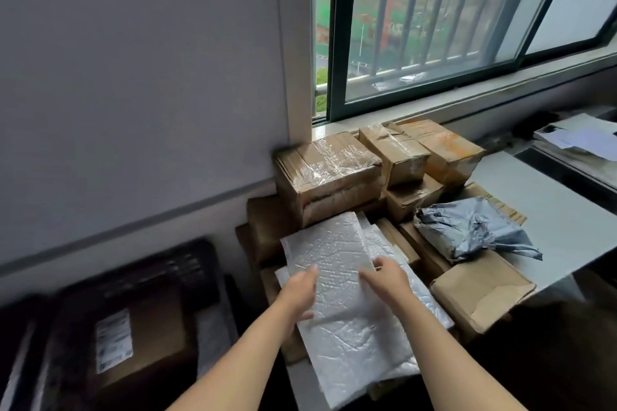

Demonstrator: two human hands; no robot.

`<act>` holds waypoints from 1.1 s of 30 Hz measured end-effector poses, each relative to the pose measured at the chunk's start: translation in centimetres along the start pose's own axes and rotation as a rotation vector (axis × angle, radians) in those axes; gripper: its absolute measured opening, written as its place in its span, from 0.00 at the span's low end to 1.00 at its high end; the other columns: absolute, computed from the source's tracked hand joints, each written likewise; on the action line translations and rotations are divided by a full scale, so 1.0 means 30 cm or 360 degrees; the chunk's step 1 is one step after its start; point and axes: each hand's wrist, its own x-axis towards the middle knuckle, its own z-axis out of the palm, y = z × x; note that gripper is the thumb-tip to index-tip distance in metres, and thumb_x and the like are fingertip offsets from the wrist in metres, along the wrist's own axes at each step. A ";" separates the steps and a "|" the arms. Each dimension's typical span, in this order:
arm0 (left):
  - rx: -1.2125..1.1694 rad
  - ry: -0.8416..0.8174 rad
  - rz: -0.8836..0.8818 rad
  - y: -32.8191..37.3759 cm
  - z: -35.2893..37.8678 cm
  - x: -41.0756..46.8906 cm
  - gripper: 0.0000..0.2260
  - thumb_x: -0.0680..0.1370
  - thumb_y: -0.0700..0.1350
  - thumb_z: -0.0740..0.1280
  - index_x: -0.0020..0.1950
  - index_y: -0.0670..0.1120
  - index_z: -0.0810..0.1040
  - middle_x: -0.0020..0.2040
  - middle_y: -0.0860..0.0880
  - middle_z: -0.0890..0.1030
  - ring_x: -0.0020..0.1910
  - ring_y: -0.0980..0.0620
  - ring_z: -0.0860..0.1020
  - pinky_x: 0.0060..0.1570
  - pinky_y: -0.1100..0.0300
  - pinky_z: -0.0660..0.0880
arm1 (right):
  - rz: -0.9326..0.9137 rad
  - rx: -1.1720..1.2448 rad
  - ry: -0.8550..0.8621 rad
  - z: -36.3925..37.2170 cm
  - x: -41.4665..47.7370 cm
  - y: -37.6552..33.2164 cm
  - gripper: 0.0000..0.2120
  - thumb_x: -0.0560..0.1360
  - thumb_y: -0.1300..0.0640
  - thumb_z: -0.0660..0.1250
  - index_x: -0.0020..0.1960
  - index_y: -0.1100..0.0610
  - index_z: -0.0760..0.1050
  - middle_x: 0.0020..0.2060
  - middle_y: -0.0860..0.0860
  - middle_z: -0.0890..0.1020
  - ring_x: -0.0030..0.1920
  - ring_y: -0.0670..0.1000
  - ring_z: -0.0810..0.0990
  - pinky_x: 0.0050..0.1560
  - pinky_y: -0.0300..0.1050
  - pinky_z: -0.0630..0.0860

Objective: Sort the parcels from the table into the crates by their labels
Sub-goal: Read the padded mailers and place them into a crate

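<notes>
A white bubble mailer (330,253) lies on top of a pile of parcels on the white table (547,197). My left hand (302,294) grips its left edge, thumb underneath. My right hand (387,279) holds its near right corner. A second, larger white bubble mailer (360,357) lies beneath it, reaching toward the table's near edge. A black crate (147,280) stands on the floor at the lower left, with a brown box bearing a white label (113,340) inside it.
Taped cardboard boxes (330,170) are stacked against the wall and window sill behind the mailers. A crumpled grey poly bag (467,227) rests on a brown box (480,290) at the right. Papers (581,137) lie on a far desk.
</notes>
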 end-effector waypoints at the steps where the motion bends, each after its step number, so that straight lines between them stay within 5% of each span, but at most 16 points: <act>1: 0.0008 -0.0025 0.0041 0.016 0.001 -0.013 0.16 0.84 0.58 0.58 0.60 0.47 0.75 0.52 0.49 0.79 0.50 0.52 0.78 0.54 0.50 0.76 | -0.0036 0.0147 -0.0017 -0.015 -0.012 -0.018 0.08 0.73 0.56 0.69 0.42 0.61 0.76 0.36 0.52 0.78 0.39 0.53 0.76 0.39 0.48 0.68; 3: 0.0018 -0.0050 0.0185 0.054 -0.012 -0.041 0.16 0.84 0.58 0.60 0.59 0.47 0.76 0.55 0.52 0.79 0.51 0.54 0.78 0.52 0.52 0.78 | -0.0146 0.0462 -0.0071 -0.041 -0.057 -0.076 0.07 0.74 0.59 0.69 0.39 0.58 0.72 0.36 0.51 0.75 0.38 0.51 0.73 0.38 0.46 0.68; 7: -0.0031 -0.0203 0.0467 0.174 -0.031 -0.105 0.19 0.82 0.60 0.62 0.65 0.48 0.76 0.62 0.49 0.82 0.60 0.51 0.81 0.54 0.49 0.81 | -0.0598 0.0633 -0.0182 -0.070 -0.190 -0.241 0.03 0.77 0.60 0.69 0.49 0.59 0.78 0.42 0.53 0.83 0.43 0.51 0.82 0.42 0.46 0.77; 11: -0.0316 -0.0270 0.0738 0.306 -0.113 -0.184 0.23 0.79 0.62 0.66 0.61 0.44 0.79 0.54 0.44 0.85 0.54 0.46 0.84 0.58 0.40 0.80 | -0.1028 0.0608 -0.0260 -0.064 -0.297 -0.426 0.11 0.78 0.46 0.70 0.53 0.52 0.80 0.47 0.47 0.85 0.49 0.43 0.84 0.45 0.41 0.82; 14: -0.0453 -0.0201 0.0791 0.367 -0.239 -0.236 0.17 0.82 0.52 0.64 0.54 0.39 0.83 0.49 0.40 0.84 0.50 0.43 0.83 0.56 0.45 0.80 | -0.1345 0.0412 -0.0254 -0.067 -0.350 -0.536 0.18 0.76 0.35 0.67 0.56 0.46 0.83 0.54 0.41 0.83 0.57 0.43 0.82 0.56 0.45 0.80; 18: -0.0568 0.0127 0.0907 0.409 -0.437 -0.312 0.10 0.75 0.39 0.71 0.54 0.36 0.83 0.54 0.33 0.83 0.51 0.36 0.83 0.58 0.39 0.78 | -0.1489 0.0451 -0.0132 -0.052 -0.382 -0.638 0.06 0.80 0.51 0.68 0.55 0.46 0.82 0.53 0.45 0.84 0.54 0.44 0.83 0.57 0.45 0.80; 21: -0.0532 0.0167 0.1027 0.414 -0.600 -0.389 0.06 0.79 0.37 0.68 0.53 0.35 0.81 0.53 0.31 0.83 0.52 0.35 0.83 0.56 0.40 0.79 | -0.1416 0.0552 0.0221 -0.037 -0.403 -0.718 0.14 0.77 0.52 0.72 0.62 0.52 0.78 0.56 0.49 0.82 0.54 0.47 0.82 0.53 0.46 0.82; 23: -0.0522 0.0197 0.1123 0.411 -0.696 -0.453 0.05 0.80 0.36 0.68 0.49 0.35 0.81 0.46 0.37 0.85 0.44 0.44 0.85 0.44 0.53 0.83 | -0.1300 0.0652 0.0136 -0.027 -0.441 -0.781 0.19 0.76 0.50 0.73 0.64 0.54 0.76 0.56 0.49 0.83 0.54 0.47 0.82 0.52 0.45 0.82; 25: -0.0504 0.0286 0.1215 0.401 -0.794 -0.494 0.04 0.79 0.36 0.69 0.47 0.35 0.79 0.44 0.42 0.84 0.42 0.49 0.84 0.40 0.61 0.81 | -0.1265 0.0789 0.0033 0.006 -0.489 -0.842 0.11 0.76 0.53 0.74 0.57 0.52 0.80 0.51 0.50 0.86 0.50 0.49 0.85 0.53 0.50 0.83; 30: -0.0500 0.0443 0.1331 0.355 -1.031 -0.587 0.02 0.78 0.35 0.70 0.47 0.36 0.82 0.44 0.42 0.86 0.45 0.49 0.84 0.46 0.57 0.80 | -0.1279 0.1115 -0.0111 0.150 -0.637 -0.956 0.06 0.74 0.55 0.75 0.49 0.55 0.83 0.43 0.51 0.87 0.47 0.54 0.85 0.50 0.49 0.81; 33: -0.0486 0.0509 0.1326 0.313 -1.140 -0.646 0.02 0.79 0.36 0.70 0.48 0.41 0.82 0.42 0.48 0.85 0.37 0.62 0.83 0.37 0.69 0.77 | -0.1419 0.1076 -0.0143 0.238 -0.745 -1.007 0.07 0.77 0.60 0.72 0.44 0.64 0.81 0.35 0.52 0.81 0.37 0.51 0.77 0.39 0.43 0.71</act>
